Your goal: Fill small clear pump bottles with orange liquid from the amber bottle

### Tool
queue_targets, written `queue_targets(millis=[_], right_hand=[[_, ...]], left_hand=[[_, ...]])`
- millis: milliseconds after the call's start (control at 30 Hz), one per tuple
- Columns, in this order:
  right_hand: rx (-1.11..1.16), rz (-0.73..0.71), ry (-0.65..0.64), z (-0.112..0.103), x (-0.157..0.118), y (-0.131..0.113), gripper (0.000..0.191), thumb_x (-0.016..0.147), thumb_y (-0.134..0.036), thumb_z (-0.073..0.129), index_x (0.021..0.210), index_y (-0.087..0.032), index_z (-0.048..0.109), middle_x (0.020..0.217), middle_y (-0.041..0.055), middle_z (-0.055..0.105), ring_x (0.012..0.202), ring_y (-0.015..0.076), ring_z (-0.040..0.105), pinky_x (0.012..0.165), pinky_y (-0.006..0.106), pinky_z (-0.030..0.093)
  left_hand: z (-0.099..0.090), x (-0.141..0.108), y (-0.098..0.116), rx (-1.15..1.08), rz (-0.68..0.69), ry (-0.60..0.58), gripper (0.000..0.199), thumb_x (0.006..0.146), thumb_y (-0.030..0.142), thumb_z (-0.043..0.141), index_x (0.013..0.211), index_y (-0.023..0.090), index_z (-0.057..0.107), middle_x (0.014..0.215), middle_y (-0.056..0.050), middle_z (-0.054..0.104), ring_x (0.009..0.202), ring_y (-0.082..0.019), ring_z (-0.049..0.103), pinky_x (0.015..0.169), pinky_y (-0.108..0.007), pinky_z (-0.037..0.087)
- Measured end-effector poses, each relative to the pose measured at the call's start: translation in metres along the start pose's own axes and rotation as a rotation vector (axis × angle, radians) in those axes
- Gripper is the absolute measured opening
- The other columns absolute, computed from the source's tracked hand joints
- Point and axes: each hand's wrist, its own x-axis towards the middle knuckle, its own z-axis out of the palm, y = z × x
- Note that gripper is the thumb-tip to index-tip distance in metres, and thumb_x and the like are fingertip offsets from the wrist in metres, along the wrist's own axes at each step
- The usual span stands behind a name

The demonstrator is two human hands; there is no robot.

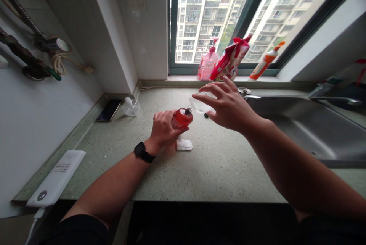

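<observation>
My left hand (pixel 166 128) is wrapped round a bottle of red liquid (pixel 183 118), tilted to the right with its dark neck toward my other hand. Fingers spread and bent, my right hand (pixel 225 103) hovers just right of the bottle's mouth and holds nothing that I can see. Behind it, partly covered by the fingers, is a clear plastic container (pixel 200 105). A small black cap (pixel 206 115) lies on the counter under my right thumb. Below the bottle sits a folded white tissue (pixel 184 145).
Left on the green counter (pixel 223 176) are a phone (pixel 109 110), a clear plastic cup (pixel 131 107) and a white power bank (pixel 57 176). A steel sink (pixel 311 126) is at right. A pink pump bottle (pixel 207 65), red bag (pixel 231 60) and orange bottle (pixel 265 62) line the windowsill.
</observation>
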Motion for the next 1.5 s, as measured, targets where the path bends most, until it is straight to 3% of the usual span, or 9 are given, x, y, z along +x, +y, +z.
queue_targets(millis=[1500], right_hand=[[-0.053, -0.066, -0.039, -0.007, 0.014, -0.007, 0.082, 0.08, -0.007, 0.069, 0.152, -0.044, 0.059, 0.139, 0.0033, 0.066, 0.136, 0.0325, 0.053, 0.129, 0.073, 0.025]], left_hand=[[0.006, -0.001, -0.003, -0.049, -0.028, 0.025, 0.079, 0.079, 0.077, 0.083, 0.133, 0.022, 0.065, 0.12, -0.011, 0.079, 0.107, -0.031, 0.075, 0.101, -0.051, 0.052]])
